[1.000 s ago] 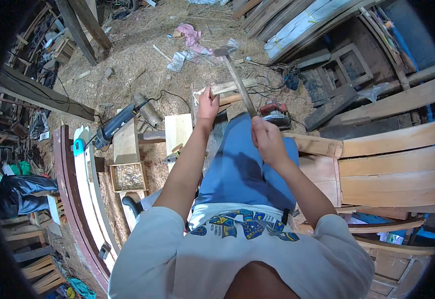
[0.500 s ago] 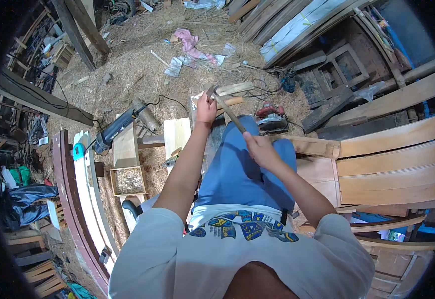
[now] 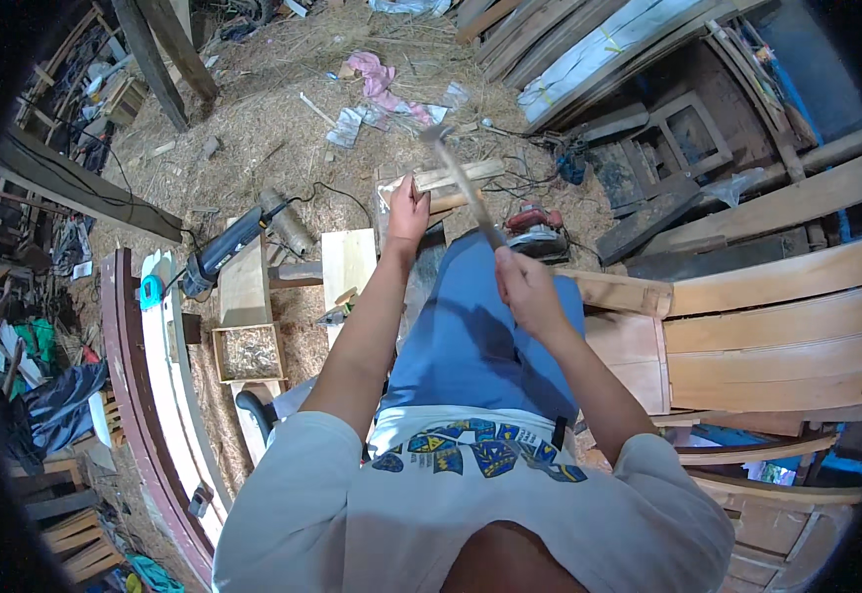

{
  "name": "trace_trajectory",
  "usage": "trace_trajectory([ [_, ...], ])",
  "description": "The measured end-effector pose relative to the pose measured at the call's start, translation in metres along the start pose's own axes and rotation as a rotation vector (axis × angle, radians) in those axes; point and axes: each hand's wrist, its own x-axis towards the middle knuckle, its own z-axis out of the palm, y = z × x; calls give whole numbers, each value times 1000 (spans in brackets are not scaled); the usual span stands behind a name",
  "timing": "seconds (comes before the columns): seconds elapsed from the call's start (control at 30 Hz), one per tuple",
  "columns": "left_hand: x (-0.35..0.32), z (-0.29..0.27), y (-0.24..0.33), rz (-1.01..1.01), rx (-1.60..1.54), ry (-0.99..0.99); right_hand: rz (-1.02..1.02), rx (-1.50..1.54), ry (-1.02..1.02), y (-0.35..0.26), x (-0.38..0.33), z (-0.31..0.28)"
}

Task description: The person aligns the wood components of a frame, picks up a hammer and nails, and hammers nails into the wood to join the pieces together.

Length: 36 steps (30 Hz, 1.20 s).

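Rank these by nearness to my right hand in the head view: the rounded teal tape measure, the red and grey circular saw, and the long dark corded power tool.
1. Red and grey circular saw: just ahead of your right hand.
2. Long dark corded power tool: well to the left.
3. Rounded teal tape measure: farthest left of the three.

The head of the hammer (image 3: 466, 188) is blurred, its outline too soft to read. The right hand (image 3: 530, 287) covers part of the handle. Whether the left hand (image 3: 408, 212) pinches anything is hard to say; its fingertips are too small to tell. The left forearm (image 3: 357, 341) hides part of a pale board (image 3: 348, 259). The shirt (image 3: 550, 524) runs off the lower edge, two posts (image 3: 166, 54) off the upper.
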Motion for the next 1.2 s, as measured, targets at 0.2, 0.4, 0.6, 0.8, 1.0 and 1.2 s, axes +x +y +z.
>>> trace_trajectory([
  [0.2, -1, 11, 16, 91, 1, 34, 48, -48, -19, 65, 35, 2],
  [0.4, -4, -6, 3, 18, 19, 49, -93, 12, 83, 4, 16, 1],
  [0.6, -3, 6, 18, 58, 70, 29, 12, -150, 47, 40, 30, -9],
  [0.8, 13, -19, 14, -191, -249, 40, -17, 325, 207, -5, -18, -31],
  [1.0, 10, -43, 92, -798, -931, -160, 81, 437, 281, 15, -47, -60],
  [1.2, 4, -81, 124, -725, -1067, -187, 142, 537, 263, 15, -55, -49],
])
